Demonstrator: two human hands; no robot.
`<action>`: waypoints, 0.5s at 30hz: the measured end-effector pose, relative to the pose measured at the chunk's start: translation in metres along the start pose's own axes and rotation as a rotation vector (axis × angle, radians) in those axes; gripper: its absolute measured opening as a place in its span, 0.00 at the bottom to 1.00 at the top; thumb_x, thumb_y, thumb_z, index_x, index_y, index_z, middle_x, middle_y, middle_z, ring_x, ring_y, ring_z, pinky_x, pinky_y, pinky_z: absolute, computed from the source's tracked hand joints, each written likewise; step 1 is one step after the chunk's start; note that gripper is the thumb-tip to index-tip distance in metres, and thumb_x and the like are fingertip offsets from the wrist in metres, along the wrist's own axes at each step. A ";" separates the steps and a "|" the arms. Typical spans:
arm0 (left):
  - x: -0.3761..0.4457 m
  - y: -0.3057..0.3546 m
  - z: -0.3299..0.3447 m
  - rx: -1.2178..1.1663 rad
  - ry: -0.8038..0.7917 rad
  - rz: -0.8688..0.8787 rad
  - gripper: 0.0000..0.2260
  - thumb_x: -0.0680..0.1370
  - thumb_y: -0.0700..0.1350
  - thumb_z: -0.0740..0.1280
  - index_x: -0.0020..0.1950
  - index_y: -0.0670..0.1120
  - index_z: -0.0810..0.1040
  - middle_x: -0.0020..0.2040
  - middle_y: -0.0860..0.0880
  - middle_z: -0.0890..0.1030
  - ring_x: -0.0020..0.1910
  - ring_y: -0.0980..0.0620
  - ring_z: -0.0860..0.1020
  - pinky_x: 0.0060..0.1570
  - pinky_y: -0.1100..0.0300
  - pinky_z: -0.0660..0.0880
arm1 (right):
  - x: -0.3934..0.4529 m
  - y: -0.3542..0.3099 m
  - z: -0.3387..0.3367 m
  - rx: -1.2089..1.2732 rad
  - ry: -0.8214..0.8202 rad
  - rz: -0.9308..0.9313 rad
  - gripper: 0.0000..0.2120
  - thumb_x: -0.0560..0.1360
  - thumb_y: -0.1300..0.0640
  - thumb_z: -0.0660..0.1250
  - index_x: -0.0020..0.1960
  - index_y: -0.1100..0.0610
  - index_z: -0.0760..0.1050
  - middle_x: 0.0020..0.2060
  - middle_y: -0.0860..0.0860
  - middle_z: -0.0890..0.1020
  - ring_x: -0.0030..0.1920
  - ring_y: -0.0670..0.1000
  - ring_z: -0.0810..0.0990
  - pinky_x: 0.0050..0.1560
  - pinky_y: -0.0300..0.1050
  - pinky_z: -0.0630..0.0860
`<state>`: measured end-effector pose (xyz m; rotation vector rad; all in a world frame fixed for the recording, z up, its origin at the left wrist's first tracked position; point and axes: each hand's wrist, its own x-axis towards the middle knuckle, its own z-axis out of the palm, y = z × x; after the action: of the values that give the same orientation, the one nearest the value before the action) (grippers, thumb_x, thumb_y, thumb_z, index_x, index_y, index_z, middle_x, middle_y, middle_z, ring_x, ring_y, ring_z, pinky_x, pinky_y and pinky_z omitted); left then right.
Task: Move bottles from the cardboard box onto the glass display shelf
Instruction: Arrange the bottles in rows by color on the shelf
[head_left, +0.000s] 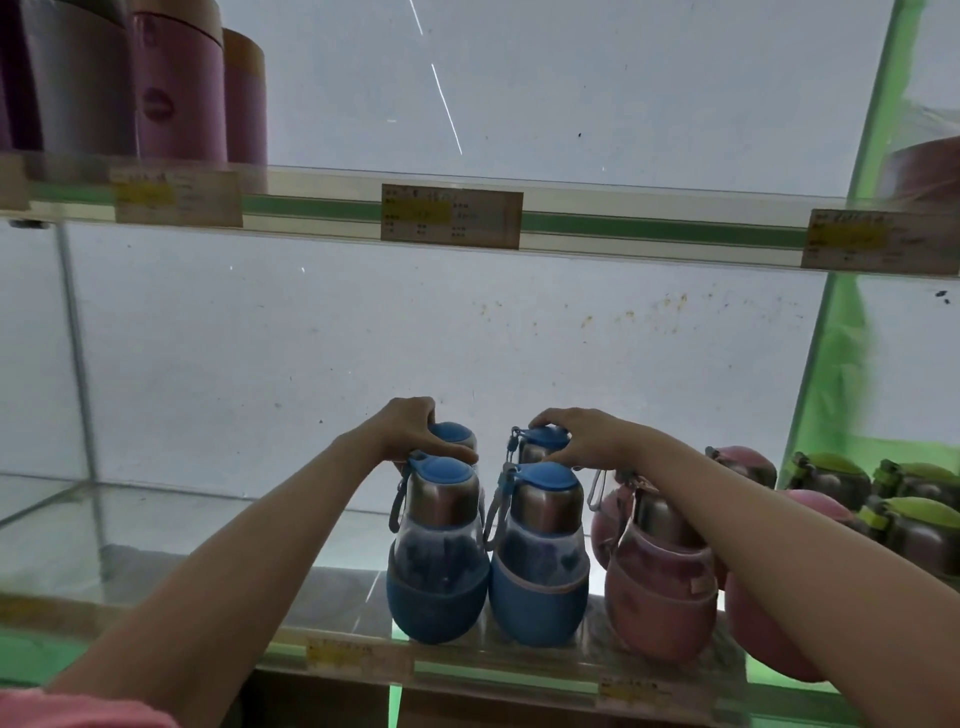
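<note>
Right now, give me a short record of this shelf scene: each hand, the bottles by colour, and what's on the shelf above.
left hand: grips the cap of the rear left blue bottle
right hand: grips the cap of the rear right blue bottle
front blue bottles: two, upright, side by side at the edge of the glass shelf
pink bottles: to the right of the blue ones
green-capped bottles: far right
upper shelf: pink canisters at left; price labels along the edge
cardboard box: not in view
</note>
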<state>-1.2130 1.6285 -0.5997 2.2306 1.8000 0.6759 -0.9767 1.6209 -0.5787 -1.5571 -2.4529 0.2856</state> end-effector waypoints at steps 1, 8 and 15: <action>0.000 0.000 0.001 -0.007 0.006 0.015 0.22 0.66 0.61 0.74 0.41 0.47 0.68 0.40 0.49 0.75 0.36 0.56 0.70 0.34 0.65 0.67 | -0.001 0.002 0.000 0.015 -0.003 0.003 0.23 0.73 0.52 0.69 0.66 0.51 0.68 0.62 0.52 0.75 0.55 0.51 0.73 0.52 0.41 0.70; 0.001 0.006 -0.005 -0.026 -0.121 -0.014 0.24 0.68 0.61 0.71 0.52 0.45 0.70 0.49 0.48 0.76 0.45 0.53 0.73 0.36 0.65 0.70 | -0.001 0.007 0.003 0.038 0.008 -0.020 0.24 0.73 0.52 0.69 0.67 0.50 0.68 0.61 0.51 0.76 0.54 0.49 0.73 0.54 0.41 0.68; -0.026 -0.007 -0.029 -0.337 0.028 -0.116 0.15 0.78 0.51 0.64 0.56 0.41 0.70 0.52 0.42 0.77 0.40 0.49 0.80 0.32 0.60 0.81 | -0.012 0.001 -0.002 -0.024 0.026 -0.022 0.28 0.74 0.50 0.68 0.72 0.49 0.64 0.67 0.52 0.72 0.65 0.52 0.70 0.62 0.43 0.65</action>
<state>-1.2363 1.6009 -0.5834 1.8928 1.6672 0.9127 -0.9699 1.6111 -0.5778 -1.5324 -2.4604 0.2317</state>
